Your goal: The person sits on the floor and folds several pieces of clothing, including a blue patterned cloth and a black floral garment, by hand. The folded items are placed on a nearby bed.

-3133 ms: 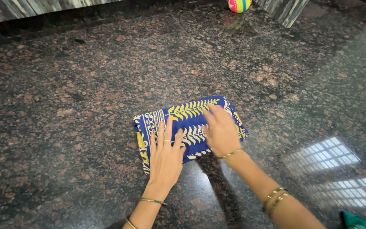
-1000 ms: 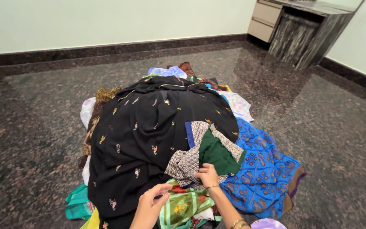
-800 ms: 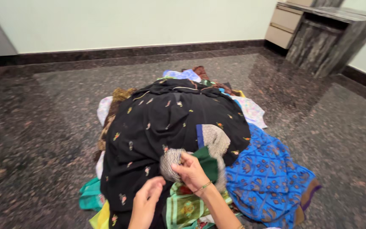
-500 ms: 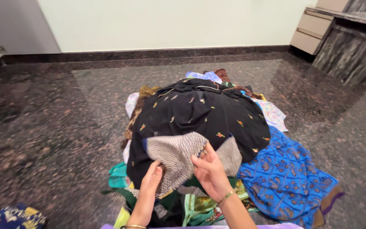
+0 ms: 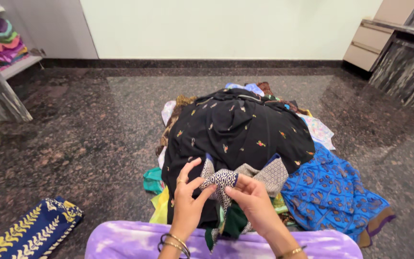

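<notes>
Hands meet at the near edge of a clothes heap on the dark granite floor (image 5: 87, 139). The left hand (image 5: 188, 204) and right hand (image 5: 252, 201) both pinch a black-and-white patterned cloth (image 5: 222, 180), pulled up from the pile just in front of the person's purple tie-dye lap (image 5: 120, 242). A black embroidered garment (image 5: 235, 129) drapes over the heap; a blue printed fabric (image 5: 329, 192) spreads to the right. A folded navy cloth with yellow leaf print (image 5: 32, 232) lies apart at left.

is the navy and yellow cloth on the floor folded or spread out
Folded. The navy and yellow cloth lies as a compact, straight-edged rectangle on the floor, apart from the clothes pile.
</notes>
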